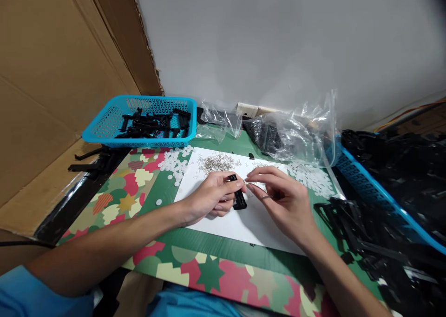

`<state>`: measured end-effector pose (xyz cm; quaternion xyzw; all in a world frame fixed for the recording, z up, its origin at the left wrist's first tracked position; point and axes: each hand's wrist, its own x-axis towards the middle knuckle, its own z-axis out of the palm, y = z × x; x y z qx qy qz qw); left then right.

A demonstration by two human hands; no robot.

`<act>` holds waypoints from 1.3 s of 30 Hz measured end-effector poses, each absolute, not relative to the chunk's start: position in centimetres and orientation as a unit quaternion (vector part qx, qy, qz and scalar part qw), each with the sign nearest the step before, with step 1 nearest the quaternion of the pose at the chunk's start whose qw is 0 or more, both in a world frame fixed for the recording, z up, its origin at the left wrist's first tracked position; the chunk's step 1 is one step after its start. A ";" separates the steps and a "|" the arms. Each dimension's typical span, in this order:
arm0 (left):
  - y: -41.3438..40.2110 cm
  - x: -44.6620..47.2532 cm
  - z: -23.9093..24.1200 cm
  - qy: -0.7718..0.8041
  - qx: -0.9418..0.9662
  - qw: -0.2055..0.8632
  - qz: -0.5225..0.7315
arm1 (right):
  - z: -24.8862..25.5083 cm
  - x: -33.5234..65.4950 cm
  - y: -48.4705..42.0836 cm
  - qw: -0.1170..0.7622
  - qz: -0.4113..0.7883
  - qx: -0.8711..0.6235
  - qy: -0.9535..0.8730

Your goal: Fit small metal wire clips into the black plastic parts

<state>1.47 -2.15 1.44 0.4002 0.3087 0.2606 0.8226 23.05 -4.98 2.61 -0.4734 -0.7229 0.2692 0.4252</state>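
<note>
Two bare hands meet over a white sheet (205,223) on a green table (167,242) with a bright patterned border. The left hand (214,195) grips a narrow black part (240,201), its thumb lying across the upper portion and the other fingers curled behind; the part tilts above the sheet, its lower end showing below the thumb. Just beside it, the right hand (287,198) brings thumb and index fingertip close together near the left thumb; I cannot tell whether anything tiny is pinched there. Behind the hands, small metallic pieces (219,161) are heaped on the sheet. White discs (176,166) are scattered to the left, and more white pieces (310,177) lie to the right. At the back left, a blue basket (139,143) holds black parts; clear plastic bags (292,133) lie along the wall (278,42). Another blue basket (386,187) stands at the right, with loose black pieces (362,240) piled beside it.
</note>
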 end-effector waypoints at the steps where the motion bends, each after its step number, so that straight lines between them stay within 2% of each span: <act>1: -2.1 1.4 1.5 0.306 0.399 0.826 0.256 | 2.6 23.1 -4.9 0.426 0.287 -0.470 -0.717; 9: -2.0 1.2 1.5 0.275 0.387 0.846 0.242 | 3.0 22.9 -4.7 0.424 0.440 -0.464 -0.641; 16: -2.4 1.4 1.7 0.210 0.374 0.859 0.280 | 2.4 23.2 -4.5 0.464 0.464 -0.486 -0.577; 28: -1.9 1.3 1.6 0.295 0.420 0.798 0.317 | 2.9 24.1 -4.9 0.466 0.292 -0.508 -0.663; 35: -2.0 1.5 1.3 0.292 0.439 0.786 0.323 | 3.3 23.5 -5.5 0.421 0.107 -0.479 -0.763; 39: -1.9 1.6 1.2 0.269 0.449 0.796 0.303 | 3.0 23.7 -5.6 0.389 0.038 -0.448 -0.804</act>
